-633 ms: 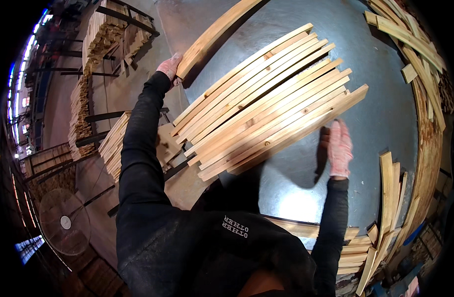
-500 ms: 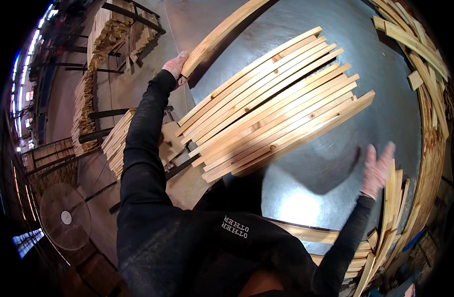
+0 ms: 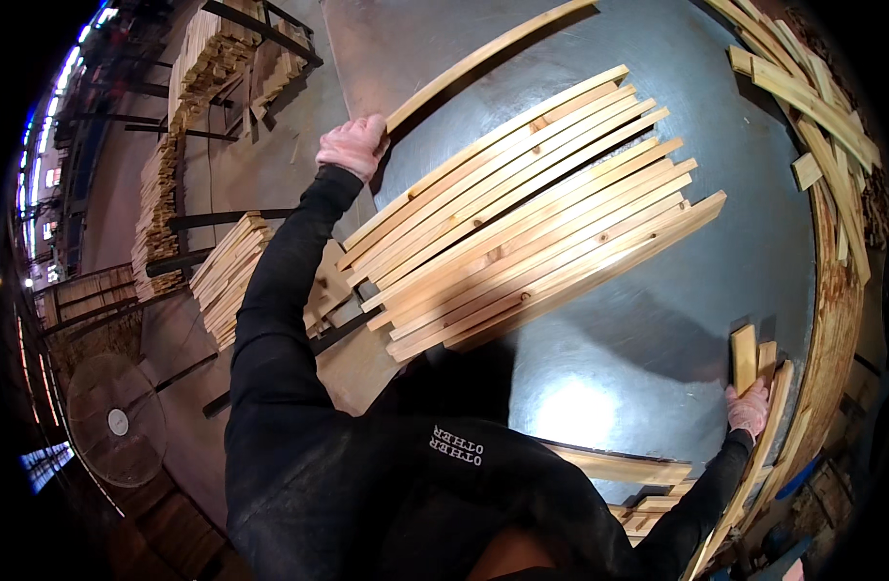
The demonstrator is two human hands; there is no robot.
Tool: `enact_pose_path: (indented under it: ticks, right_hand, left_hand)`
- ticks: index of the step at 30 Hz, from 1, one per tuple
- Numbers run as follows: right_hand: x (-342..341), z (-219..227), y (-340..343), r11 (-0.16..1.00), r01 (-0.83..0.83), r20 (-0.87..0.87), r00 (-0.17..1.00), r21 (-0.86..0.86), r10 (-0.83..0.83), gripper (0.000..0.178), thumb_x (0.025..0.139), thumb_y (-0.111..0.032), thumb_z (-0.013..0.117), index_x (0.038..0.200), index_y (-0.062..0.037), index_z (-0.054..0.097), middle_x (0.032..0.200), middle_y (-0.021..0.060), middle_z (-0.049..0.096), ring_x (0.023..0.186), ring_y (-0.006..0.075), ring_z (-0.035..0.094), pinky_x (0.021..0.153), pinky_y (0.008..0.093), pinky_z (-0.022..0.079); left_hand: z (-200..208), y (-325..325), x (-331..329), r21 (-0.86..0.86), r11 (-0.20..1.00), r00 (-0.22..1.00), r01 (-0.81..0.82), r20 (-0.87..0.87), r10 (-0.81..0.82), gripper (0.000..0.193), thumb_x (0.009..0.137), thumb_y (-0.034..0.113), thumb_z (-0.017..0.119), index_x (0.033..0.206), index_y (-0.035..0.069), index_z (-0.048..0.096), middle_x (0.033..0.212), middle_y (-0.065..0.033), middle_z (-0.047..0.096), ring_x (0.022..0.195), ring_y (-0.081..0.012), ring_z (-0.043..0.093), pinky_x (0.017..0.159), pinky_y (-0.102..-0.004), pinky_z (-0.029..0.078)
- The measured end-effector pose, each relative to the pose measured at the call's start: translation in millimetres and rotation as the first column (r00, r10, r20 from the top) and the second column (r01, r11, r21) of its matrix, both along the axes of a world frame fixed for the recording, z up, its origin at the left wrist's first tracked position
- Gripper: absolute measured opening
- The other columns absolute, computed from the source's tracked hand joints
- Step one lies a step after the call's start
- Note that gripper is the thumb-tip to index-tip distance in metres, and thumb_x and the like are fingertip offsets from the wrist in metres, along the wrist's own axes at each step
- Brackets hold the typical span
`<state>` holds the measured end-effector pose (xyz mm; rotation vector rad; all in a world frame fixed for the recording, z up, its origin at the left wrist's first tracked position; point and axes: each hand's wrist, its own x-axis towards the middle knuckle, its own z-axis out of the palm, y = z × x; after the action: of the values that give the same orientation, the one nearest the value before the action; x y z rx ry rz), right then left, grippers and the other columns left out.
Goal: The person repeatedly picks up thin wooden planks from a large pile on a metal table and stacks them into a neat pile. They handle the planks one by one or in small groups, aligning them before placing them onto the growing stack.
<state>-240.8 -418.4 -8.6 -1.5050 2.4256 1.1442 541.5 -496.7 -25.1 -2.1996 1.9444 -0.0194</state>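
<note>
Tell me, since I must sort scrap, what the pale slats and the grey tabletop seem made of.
The row of long pale slats: bare sawn softwood by its grain and knots, apparently unfinished. The grey tabletop: probably sheet metal, going by its dull sheen and bright glare.

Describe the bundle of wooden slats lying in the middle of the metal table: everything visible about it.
The bundle of wooden slats is about a dozen or more long, thin, pale strips of bare wood with knots and grain, packed side by side. It lies flat on the grey metal table, running diagonally from lower left to upper right, ends unevenly staggered, casting a shadow below. Neither hand touches it: the left hand holds a separate slat above it, and the right hand is at the edge pieces.
</note>
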Motion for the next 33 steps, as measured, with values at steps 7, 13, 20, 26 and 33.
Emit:
enact_pose_path:
  ticks: [7,13,20,26,33]
  right_hand:
    - [20.0,3.1,25.9,0.982,-0.021,0.388,0.917,-0.188,0.094,0.063,0.092,-0.032,0.061,0.146,-0.0127,0.035,0.112,0.0234,0.064,0.107,0.0418,0.061,0.091,0.0450,0.048]
    - [77.6,15.1,-7.3,0.892,0.321,0.700,0.714,-0.317,-0.009,0.050,0.096,-0.048,0.048,0.117,-0.0037,0.061,0.096,0.0260,0.066,0.093,0.0428,0.064,0.079,0.0467,0.050]
    - [258.4,-20.4,-63.9,0.951,0.179,0.704,0.709,-0.251,0.052,0.071,0.097,-0.060,0.032,0.115,0.0032,0.059,0.108,0.0303,0.064,0.108,0.0487,0.056,0.093,0.0500,0.044]
    - [317.3,-19.5,-48.0,0.908,0.379,0.828,0.557,-0.177,-0.071,0.089,0.093,-0.072,0.026,0.125,0.0060,0.055,0.110,0.0323,0.063,0.112,0.0481,0.056,0.097,0.0486,0.043]
    - [228.3,1.1,-17.4,0.895,-0.023,0.696,0.620,-0.446,0.362,0.074,0.090,-0.058,0.051,0.140,-0.0037,0.046,0.124,0.0201,0.062,0.115,0.0367,0.059,0.098,0.0425,0.046]
  left_hand:
    - [-28.9,32.9,1.2,-0.204,0.979,0.932,0.008,-0.354,-0.081,0.054,0.086,0.007,0.058,0.138,0.018,0.049,0.124,-0.0146,0.061,0.111,-0.0330,0.060,0.094,-0.0388,0.049]
    - [-12.6,50.2,18.3,0.204,0.964,0.270,-0.170,-0.931,0.244,0.062,0.083,-0.004,0.057,0.143,0.000,0.041,0.121,-0.0078,0.062,0.101,-0.0168,0.062,0.088,-0.0286,0.051]
    - [-19.0,74.7,39.7,0.333,0.942,0.035,-0.049,-0.942,0.335,0.060,0.086,0.001,0.059,0.143,-0.001,0.041,0.126,-0.0061,0.059,0.106,-0.0136,0.058,0.088,-0.0272,0.050]
    - [-26.9,87.7,45.4,0.335,0.935,-0.026,-0.118,-0.942,0.334,0.057,0.087,0.009,0.064,0.140,-0.003,0.044,0.129,-0.0069,0.057,0.111,-0.0144,0.055,0.093,-0.0276,0.046]
    - [-16.8,16.3,85.7,-0.026,0.966,0.227,-0.258,-0.973,0.035,0.048,0.088,-0.001,0.057,0.135,0.005,0.053,0.110,-0.0040,0.064,0.086,-0.0118,0.061,0.071,-0.0234,0.050]
